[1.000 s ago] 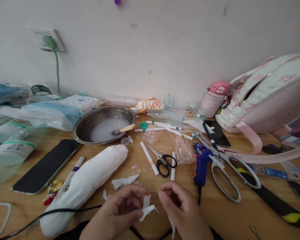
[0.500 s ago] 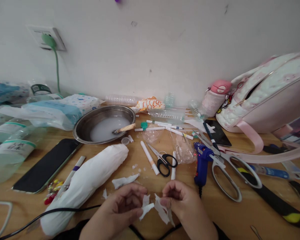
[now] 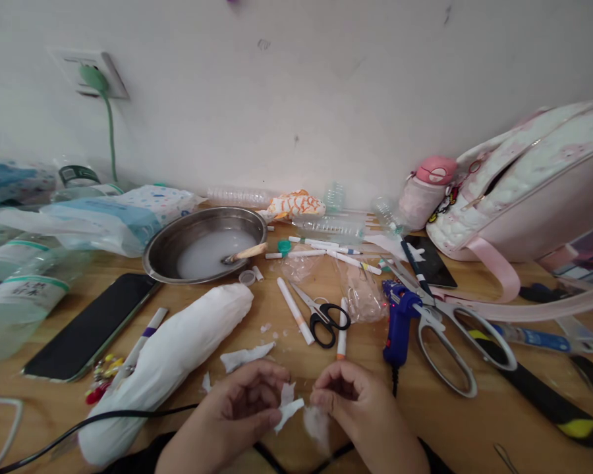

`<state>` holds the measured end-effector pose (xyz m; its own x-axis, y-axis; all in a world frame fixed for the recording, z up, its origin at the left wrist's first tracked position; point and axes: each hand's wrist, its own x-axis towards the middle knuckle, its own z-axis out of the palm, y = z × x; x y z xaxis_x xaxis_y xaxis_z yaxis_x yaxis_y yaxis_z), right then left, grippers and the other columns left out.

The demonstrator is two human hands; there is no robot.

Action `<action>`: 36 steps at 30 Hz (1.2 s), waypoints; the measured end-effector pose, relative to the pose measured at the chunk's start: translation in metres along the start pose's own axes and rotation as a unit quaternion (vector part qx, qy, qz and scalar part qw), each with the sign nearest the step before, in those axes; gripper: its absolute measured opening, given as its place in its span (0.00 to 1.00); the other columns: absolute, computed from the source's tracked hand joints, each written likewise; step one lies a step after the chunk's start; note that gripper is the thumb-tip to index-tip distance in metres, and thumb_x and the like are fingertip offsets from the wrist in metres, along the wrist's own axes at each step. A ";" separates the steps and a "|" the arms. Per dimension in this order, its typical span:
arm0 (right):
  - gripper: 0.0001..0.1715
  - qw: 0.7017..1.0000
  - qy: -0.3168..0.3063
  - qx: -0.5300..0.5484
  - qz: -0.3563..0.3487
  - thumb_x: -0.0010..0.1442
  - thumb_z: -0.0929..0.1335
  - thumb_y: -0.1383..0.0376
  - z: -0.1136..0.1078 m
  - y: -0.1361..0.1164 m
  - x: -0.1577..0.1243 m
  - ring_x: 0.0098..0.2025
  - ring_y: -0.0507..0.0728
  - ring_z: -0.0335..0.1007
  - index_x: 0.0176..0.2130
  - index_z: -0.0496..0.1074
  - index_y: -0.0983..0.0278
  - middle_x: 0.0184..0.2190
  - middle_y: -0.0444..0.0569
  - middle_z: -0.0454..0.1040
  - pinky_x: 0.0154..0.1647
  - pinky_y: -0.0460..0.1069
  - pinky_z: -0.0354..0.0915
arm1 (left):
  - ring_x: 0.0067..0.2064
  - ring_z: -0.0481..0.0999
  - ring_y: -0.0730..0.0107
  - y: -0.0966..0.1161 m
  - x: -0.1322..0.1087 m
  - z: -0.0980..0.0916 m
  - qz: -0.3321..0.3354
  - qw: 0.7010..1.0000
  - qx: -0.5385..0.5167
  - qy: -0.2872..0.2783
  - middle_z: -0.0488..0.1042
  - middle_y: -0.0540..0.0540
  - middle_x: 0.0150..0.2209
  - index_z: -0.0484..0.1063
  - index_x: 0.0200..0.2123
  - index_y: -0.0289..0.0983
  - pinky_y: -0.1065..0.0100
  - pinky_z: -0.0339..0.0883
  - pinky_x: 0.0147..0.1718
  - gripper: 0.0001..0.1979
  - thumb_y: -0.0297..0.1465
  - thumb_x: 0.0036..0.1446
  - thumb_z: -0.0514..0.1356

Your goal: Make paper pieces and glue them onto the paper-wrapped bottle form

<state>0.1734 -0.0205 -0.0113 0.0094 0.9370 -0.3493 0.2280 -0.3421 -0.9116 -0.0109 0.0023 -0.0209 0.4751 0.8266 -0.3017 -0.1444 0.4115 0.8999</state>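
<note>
- Labels: at the left edge of the frame, a clear pale-green plastic bottle [image 3: 10,329] carries a white, green-banded label [image 3: 37,289]; its dark characters are too distorted to read.
- Wall markings: a small dark scribble [image 3: 263,45] appears at the upper centre of the frame; it is not legible.
- Materials, left of centre: an elongated, tapered form wrapped in smooth white material [image 3: 172,368] lies diagonally on the wood-grain table [image 3: 271,306].
- Materials, above it: an oval stainless-steel bowl [image 3: 163,250] contains a cloudy whitish liquid [image 3: 200,253]. A tool with a pale wooden handle [image 3: 250,252] rests over the rim.
- Shapes, centre: a white fish-shaped object with orange markings [image 3: 296,205] lies near the wall. Small scissors with black looped handles [image 3: 321,308] lie below it, beside a white marker with an orange band [image 3: 295,311].
- Right of centre: a blue plastic glue gun [image 3: 398,326] lies beside large grey-handled scissors [image 3: 442,309].
- Left hand [image 3: 237,408], lower centre: palm turned inward, fingers curled; thumb and fingers grasp a torn white scrap [image 3: 290,413].
- Right hand [image 3: 358,401], just right of it: fingers bent, thumb and forefinger pinching a motion-blurred white piece [image 3: 317,426], which hangs below the fingertips.
</note>
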 end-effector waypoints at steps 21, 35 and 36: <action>0.16 0.995 -0.076 0.053 0.021 0.53 0.61 0.55 0.014 0.000 -0.008 0.16 0.47 0.50 0.24 0.62 0.65 0.15 0.38 0.57 0.15 0.42 0.50 | 0.31 0.72 0.67 0.021 -0.002 0.011 -0.068 0.997 0.010 0.035 0.75 0.48 0.30 0.73 0.32 0.38 0.70 0.63 0.31 0.13 0.40 0.44 0.63; 0.12 0.989 -0.041 -0.101 -0.104 0.52 0.62 0.62 0.016 -0.011 -0.018 0.24 0.50 0.60 0.22 0.66 0.65 0.20 0.44 0.65 0.25 0.43 0.55 | 0.23 0.74 0.69 0.019 -0.003 0.015 -0.174 0.974 -0.137 -0.051 0.72 0.51 0.22 0.63 0.24 0.37 0.70 0.63 0.23 0.09 0.33 0.48 0.61; 0.12 0.987 -0.030 -0.108 -0.119 0.52 0.62 0.62 0.016 -0.011 -0.018 0.25 0.51 0.60 0.22 0.66 0.65 0.20 0.44 0.65 0.26 0.43 0.55 | 0.22 0.74 0.69 0.019 -0.003 0.015 -0.184 0.973 -0.131 -0.048 0.73 0.51 0.21 0.63 0.24 0.37 0.71 0.63 0.22 0.10 0.34 0.47 0.62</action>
<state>0.1552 -0.0352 0.0017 -0.1259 0.9808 -0.1489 0.4187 -0.0835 -0.9043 -0.0015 0.0018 0.0015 0.6130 0.5701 -0.5470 -0.1595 0.7674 0.6210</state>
